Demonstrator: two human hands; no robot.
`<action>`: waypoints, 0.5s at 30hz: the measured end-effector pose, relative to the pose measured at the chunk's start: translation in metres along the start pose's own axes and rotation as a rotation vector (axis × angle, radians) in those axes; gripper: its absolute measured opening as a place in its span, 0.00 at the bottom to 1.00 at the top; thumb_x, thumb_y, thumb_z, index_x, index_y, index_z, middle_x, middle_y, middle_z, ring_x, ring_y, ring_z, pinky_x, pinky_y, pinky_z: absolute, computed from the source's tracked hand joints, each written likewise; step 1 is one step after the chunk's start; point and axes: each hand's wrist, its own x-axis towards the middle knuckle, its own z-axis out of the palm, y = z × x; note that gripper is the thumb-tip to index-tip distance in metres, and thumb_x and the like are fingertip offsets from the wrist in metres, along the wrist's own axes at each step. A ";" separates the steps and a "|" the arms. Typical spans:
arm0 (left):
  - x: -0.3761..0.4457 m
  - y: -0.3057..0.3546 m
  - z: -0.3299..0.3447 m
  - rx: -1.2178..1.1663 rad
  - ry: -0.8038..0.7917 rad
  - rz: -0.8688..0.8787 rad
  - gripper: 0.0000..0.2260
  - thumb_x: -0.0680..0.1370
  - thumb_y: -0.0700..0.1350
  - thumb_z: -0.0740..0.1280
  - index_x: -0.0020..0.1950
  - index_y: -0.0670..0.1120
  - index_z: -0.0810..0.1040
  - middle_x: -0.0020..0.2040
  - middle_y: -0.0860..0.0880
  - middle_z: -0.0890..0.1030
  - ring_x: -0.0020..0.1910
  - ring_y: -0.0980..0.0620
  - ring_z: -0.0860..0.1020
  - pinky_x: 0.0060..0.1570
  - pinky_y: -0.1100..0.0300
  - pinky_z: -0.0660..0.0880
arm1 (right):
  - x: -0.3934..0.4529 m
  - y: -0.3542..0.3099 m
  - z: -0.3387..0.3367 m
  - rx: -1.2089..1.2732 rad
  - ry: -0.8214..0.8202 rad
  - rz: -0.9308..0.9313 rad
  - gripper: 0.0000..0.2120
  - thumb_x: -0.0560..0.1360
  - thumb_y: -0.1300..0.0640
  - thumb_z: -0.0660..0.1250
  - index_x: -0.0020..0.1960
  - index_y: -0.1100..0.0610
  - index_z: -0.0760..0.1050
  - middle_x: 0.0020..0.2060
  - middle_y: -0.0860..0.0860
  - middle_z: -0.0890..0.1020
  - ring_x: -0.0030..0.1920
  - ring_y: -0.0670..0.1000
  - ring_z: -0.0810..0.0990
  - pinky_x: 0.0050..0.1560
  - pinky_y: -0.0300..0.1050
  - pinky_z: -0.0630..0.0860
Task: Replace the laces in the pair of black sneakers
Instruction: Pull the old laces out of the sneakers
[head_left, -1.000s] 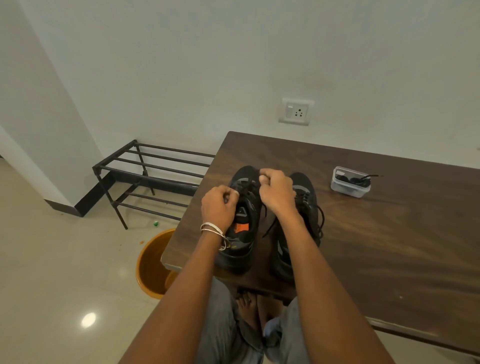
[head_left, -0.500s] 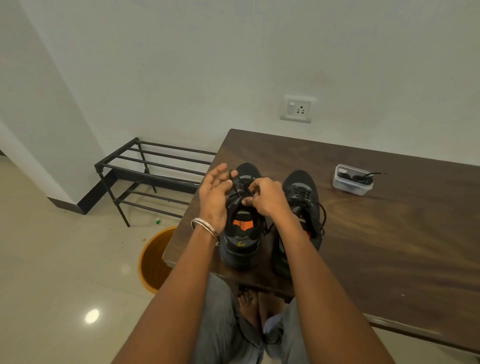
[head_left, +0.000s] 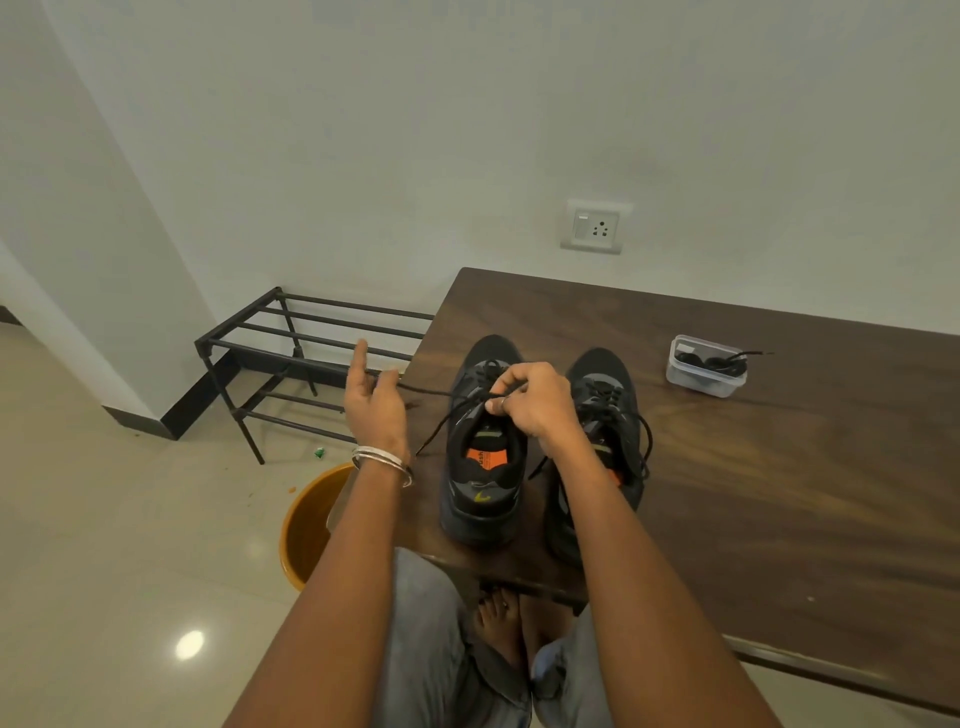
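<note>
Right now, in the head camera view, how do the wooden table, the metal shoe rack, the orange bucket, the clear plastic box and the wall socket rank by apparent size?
Largest to smallest as they appear:
1. wooden table
2. metal shoe rack
3. orange bucket, partly hidden by the table and arm
4. clear plastic box and wall socket: these look alike, and the socket is farther away, so I won't rank them.

Dim, even indoor light; a lamp glares off the floor (head_left: 189, 644); left hand (head_left: 376, 410) motion-blurred; edges bowed

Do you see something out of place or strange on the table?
Little stands out. One lace end hangs out of the clear box over its rim. The laces of the right sneaker lie loose down its side. The left sneaker is being unlaced, so its slack lace is expected.
</note>
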 end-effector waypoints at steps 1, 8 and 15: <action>0.000 -0.002 -0.001 0.103 -0.004 -0.023 0.19 0.78 0.36 0.64 0.69 0.45 0.73 0.60 0.45 0.78 0.53 0.54 0.78 0.41 0.74 0.72 | -0.001 -0.001 -0.001 0.090 -0.003 0.029 0.07 0.71 0.62 0.76 0.40 0.53 0.80 0.48 0.54 0.83 0.50 0.54 0.82 0.52 0.52 0.81; -0.015 -0.011 -0.002 1.072 -0.118 0.163 0.14 0.81 0.53 0.60 0.56 0.45 0.79 0.42 0.47 0.81 0.38 0.50 0.77 0.35 0.60 0.71 | -0.007 -0.019 -0.023 0.969 0.068 0.105 0.03 0.80 0.64 0.65 0.49 0.57 0.74 0.37 0.53 0.78 0.32 0.47 0.74 0.32 0.41 0.75; -0.022 -0.006 0.015 0.817 -0.468 0.480 0.08 0.75 0.49 0.71 0.50 0.47 0.83 0.43 0.51 0.78 0.41 0.56 0.75 0.41 0.68 0.69 | 0.010 -0.002 -0.019 0.295 0.111 0.082 0.33 0.78 0.68 0.63 0.79 0.56 0.56 0.72 0.56 0.68 0.64 0.57 0.76 0.57 0.52 0.80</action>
